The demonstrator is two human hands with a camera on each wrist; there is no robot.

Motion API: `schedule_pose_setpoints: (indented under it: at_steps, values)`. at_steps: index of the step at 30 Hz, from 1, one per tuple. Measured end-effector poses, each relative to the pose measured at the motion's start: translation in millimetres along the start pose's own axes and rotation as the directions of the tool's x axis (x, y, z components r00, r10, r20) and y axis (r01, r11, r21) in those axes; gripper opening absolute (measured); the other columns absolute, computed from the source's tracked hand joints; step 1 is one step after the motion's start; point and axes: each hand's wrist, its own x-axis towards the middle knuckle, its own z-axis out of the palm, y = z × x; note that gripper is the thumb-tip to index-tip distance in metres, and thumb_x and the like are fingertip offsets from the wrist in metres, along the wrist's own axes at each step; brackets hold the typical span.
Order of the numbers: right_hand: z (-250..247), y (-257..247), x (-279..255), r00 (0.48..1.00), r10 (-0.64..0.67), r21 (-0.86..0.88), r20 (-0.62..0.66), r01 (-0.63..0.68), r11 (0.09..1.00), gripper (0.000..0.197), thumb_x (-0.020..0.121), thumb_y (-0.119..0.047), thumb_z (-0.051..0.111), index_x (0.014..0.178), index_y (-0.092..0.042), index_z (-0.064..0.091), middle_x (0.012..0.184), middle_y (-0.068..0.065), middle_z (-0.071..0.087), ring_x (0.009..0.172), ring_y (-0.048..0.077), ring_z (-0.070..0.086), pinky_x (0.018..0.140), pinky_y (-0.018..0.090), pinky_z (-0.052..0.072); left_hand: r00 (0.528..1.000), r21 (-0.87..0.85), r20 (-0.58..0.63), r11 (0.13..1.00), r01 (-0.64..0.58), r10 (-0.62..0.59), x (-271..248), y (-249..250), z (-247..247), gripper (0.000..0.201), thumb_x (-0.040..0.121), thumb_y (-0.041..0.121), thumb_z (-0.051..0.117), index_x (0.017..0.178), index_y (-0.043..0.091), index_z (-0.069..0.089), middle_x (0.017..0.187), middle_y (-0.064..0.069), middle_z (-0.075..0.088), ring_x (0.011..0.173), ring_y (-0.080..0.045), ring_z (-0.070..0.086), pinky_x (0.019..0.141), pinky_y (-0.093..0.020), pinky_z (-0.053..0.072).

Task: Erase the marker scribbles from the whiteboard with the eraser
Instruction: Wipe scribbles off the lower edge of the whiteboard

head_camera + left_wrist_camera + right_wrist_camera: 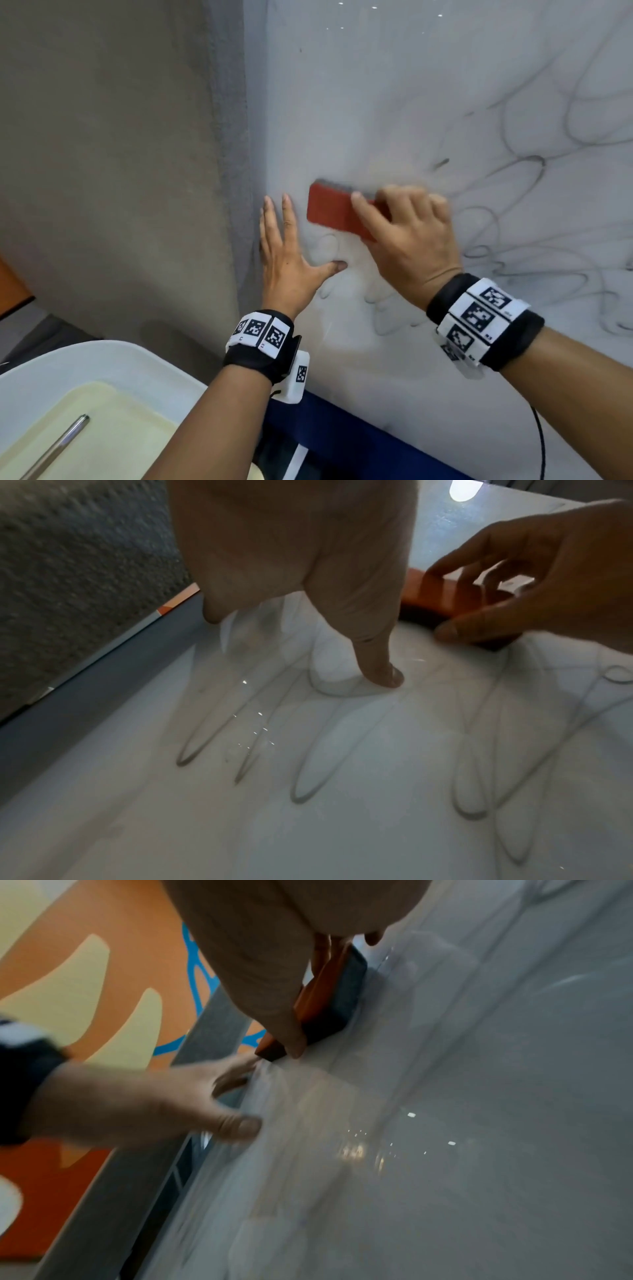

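A red eraser (332, 210) with a dark felt face lies flat against the whiteboard (394, 85). My right hand (407, 236) grips it from the right, thumb and fingers curled round its body; the right wrist view shows the eraser (329, 996) pressed to the board. Grey marker scribbles (534, 192) loop over the board's right half, and fainter ones (308, 785) run below my hands. My left hand (291, 253) rests flat on the board near its left edge, fingers straight and spread, thumb (380, 666) touching the surface. The eraser (441, 596) sits just right of it.
A grey textured wall (102, 154) lies left of the board's frame (246, 137). A white tray (144, 363) holding a metal rod (58, 445) sits at the lower left. A blue ledge (342, 431) runs under the board. A black cable (541, 442) hangs at the lower right.
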Motion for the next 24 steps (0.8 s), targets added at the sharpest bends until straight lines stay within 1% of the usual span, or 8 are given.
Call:
schedule_pose_setpoints:
  at_steps: [2,5,8,11,14,17,19,24]
  values:
    - [-2,6,12,0.996,0.076,0.014,-0.047,-0.076,0.997,0.052,0.073,-0.018,0.075,0.124,-0.016,0.065,0.110,0.011,0.061,0.099,0.029,0.044,0.078,0.041,0.031,1.000,0.006,-0.003,1.000,0.002,-0.002,-1,-1,1,0.139,0.060,0.061,0.085,0.157,0.035,-0.011,0.164,0.007,-0.023,0.152,-0.016,-0.014,0.122,-0.039,0.004]
    - [5,-8,4,0.989,0.133,0.036,-0.058,-0.131,0.991,0.052,0.075,-0.016,0.074,0.125,-0.015,0.064,0.115,0.009,0.053,0.102,0.029,0.044,0.077,0.040,0.031,1.000,-0.007,-0.022,1.000,-0.007,0.007,-1,-4,2,0.139,0.059,0.063,0.084,0.158,0.032,-0.008,0.165,0.005,-0.020,0.153,-0.016,-0.014,0.123,-0.040,0.005]
    - [19,-29,-16,0.999,0.029,0.034,0.032,-0.031,0.999,0.050,0.074,-0.013,0.073,0.123,-0.014,0.066,0.117,0.008,0.047,0.100,0.030,0.045,0.074,0.041,0.032,0.999,-0.024,-0.038,1.000,-0.016,0.015,-2,-7,3,0.139,0.058,0.067,0.082,0.159,0.028,-0.003,0.166,0.002,-0.015,0.153,-0.018,-0.011,0.125,-0.046,0.011]
    - [18,-29,-14,0.997,-0.037,0.046,0.071,0.034,0.998,0.051,0.071,-0.013,0.071,0.121,-0.014,0.067,0.114,0.008,0.058,0.099,0.028,0.045,0.074,0.040,0.031,0.999,-0.034,-0.035,0.999,-0.013,0.011,-2,-7,4,0.138,0.058,0.069,0.080,0.160,0.027,-0.003,0.166,0.002,-0.014,0.153,-0.017,-0.010,0.124,-0.046,0.013]
    - [11,-17,1,0.999,0.052,0.053,0.016,-0.053,0.997,0.047,0.075,-0.019,0.069,0.121,-0.014,0.067,0.111,0.009,0.065,0.100,0.028,0.044,0.074,0.040,0.030,0.999,-0.017,-0.039,1.000,-0.009,0.008,-2,-6,3,0.138,0.058,0.066,0.082,0.159,0.025,-0.003,0.166,0.000,-0.014,0.153,-0.017,-0.010,0.125,-0.044,0.011]
    - [16,-22,-3,0.990,0.143,0.086,0.001,-0.143,0.986,0.053,0.072,-0.017,0.072,0.124,-0.013,0.065,0.116,0.009,0.058,0.104,0.029,0.043,0.076,0.040,0.031,0.999,-0.025,-0.040,1.000,0.001,-0.002,-3,-6,4,0.137,0.060,0.062,0.084,0.159,0.024,-0.002,0.166,0.000,-0.013,0.153,-0.015,-0.010,0.125,-0.048,0.013]
    - [23,-35,-18,0.993,0.115,0.079,0.017,-0.116,0.990,0.052,0.072,-0.014,0.072,0.124,-0.012,0.065,0.118,0.008,0.052,0.104,0.030,0.043,0.075,0.040,0.032,0.999,-0.046,-0.053,0.999,-0.010,0.007,-4,-8,5,0.135,0.060,0.064,0.082,0.160,0.021,0.001,0.167,-0.003,-0.009,0.154,-0.016,-0.008,0.124,-0.049,0.016]
    - [25,-41,-27,0.994,-0.072,0.052,0.083,0.068,0.996,0.051,0.070,-0.008,0.069,0.120,-0.013,0.066,0.108,0.006,0.063,0.097,0.028,0.048,0.072,0.041,0.032,0.998,-0.087,-0.069,0.996,-0.012,0.006,-11,-13,9,0.130,0.064,0.067,0.077,0.160,0.015,0.005,0.167,-0.005,-0.004,0.154,-0.017,-0.004,0.125,-0.045,0.016]
